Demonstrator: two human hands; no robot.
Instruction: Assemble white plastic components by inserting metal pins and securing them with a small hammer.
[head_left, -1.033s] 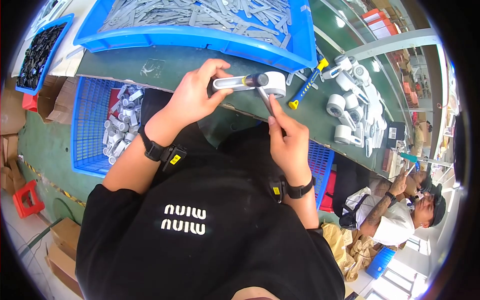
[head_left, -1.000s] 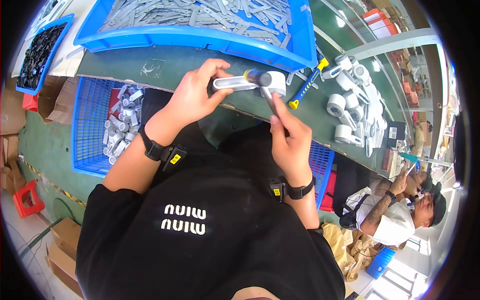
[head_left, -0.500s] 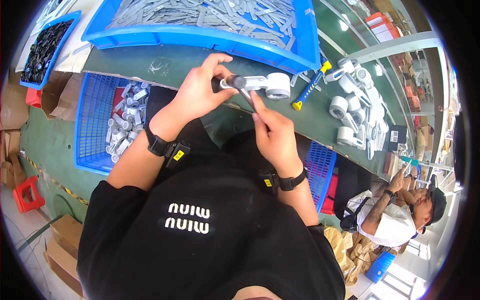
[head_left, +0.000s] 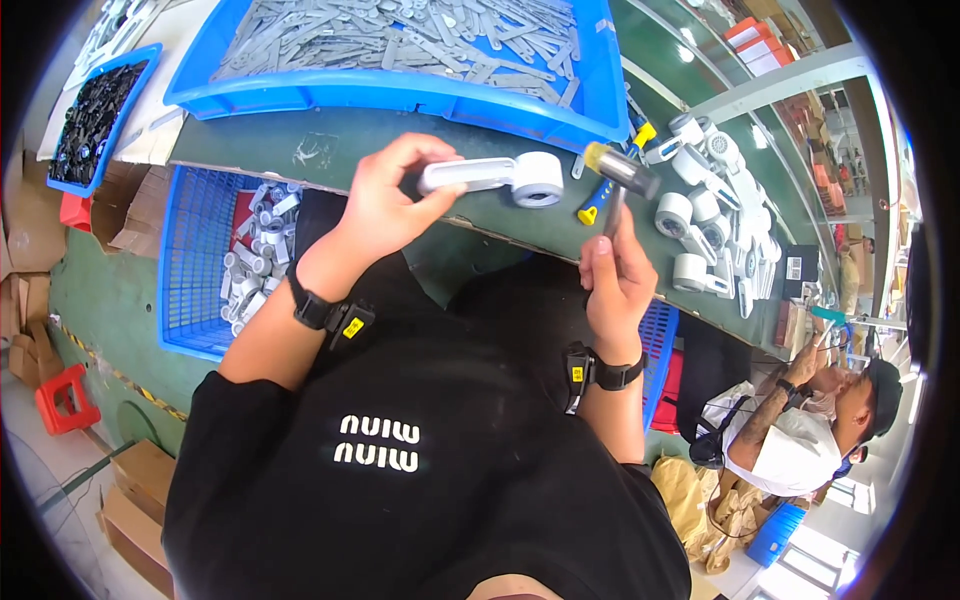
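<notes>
My left hand (head_left: 395, 195) pinches the long handle end of a white plastic piece (head_left: 488, 177), which has a round, ring-like head pointing right. The piece is held above the green bench near its front edge. To the right, my right hand (head_left: 618, 270) is closed round the shaft of a small mallet (head_left: 622, 170) with a yellow and a dark face. The mallet's head is raised, apart from the white piece. Behind it a blue-and-yellow tool (head_left: 592, 205) lies on the bench, partly hidden.
A large blue tray (head_left: 340, 90) of grey flat strips stands at the back. Similar white pieces (head_left: 705, 205) are heaped at right. A blue basket (head_left: 190, 270) with white parts and a small tray (head_left: 100, 115) of black parts are at left. A co-worker (head_left: 790, 430) sits at right.
The mallet has moved away from the white piece, up and to the right with my right hand. My left hand and the piece have shifted slightly left, and its handle is now uncovered.
</notes>
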